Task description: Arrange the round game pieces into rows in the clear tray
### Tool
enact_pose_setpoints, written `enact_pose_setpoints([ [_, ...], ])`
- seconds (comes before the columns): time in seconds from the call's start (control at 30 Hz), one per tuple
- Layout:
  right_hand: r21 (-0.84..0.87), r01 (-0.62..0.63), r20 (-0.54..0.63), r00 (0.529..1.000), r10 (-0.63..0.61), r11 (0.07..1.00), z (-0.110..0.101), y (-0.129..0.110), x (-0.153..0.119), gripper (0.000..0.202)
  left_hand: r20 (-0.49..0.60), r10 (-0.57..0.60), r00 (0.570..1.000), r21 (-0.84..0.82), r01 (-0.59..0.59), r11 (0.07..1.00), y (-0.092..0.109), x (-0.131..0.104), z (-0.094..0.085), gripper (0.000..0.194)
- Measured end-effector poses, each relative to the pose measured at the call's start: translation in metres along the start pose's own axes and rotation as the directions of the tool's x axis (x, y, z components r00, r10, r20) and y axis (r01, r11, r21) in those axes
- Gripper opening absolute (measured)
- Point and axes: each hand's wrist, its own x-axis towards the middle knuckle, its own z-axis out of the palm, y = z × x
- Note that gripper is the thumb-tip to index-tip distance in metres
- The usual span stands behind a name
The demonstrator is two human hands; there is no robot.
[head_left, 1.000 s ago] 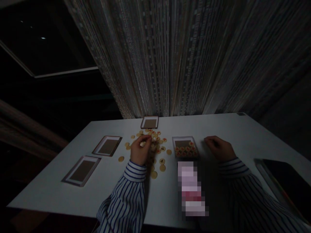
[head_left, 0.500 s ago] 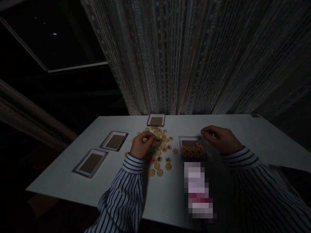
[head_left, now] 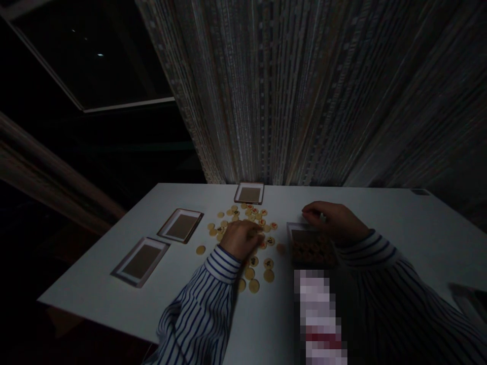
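Some discs (head_left: 269,275) bear red or black characters — illegibly small.

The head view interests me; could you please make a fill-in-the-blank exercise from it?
The left hand is over loose pieces whose shape is ____.
The tray holding pieces is nearest the ____ hand.
Trays to the left of the loose pieces number ____.
Both sleeves have a pattern of ____.
Missing words: round; right; two; stripes.

Left sleeve (head_left: 200,317) is white-ish with blue stripes running lengthwise, cuff (head_left: 223,264) banded crosswise. Right sleeve (head_left: 399,289) looks the same, tho it's pretty dark there.
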Motion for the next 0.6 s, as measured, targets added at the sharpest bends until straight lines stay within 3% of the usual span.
enact_pose_setpoints([
  [0.23,-0.069,0.013,0.079,0.997,-0.008,0.997,0.01,0.011,0.004,0.019,0.147,0.064,0.987,0.132,-0.084,0.988,0.02,0.023,0.012,0.028],
  [0.4,-0.1,-0.013,0.151,0.988,0.028,0.995,0.013,0.012,0.005,0.019,0.182,0.079,0.98,0.232,-0.121,0.965,0.026,0.041,0.025,0.025],
  [0.6,-0.125,-0.018,0.174,0.984,0.039,0.992,0.017,0.008,0.005,0.018,0.188,0.074,0.979,0.237,-0.118,0.964,0.02,0.06,0.03,0.029],
])
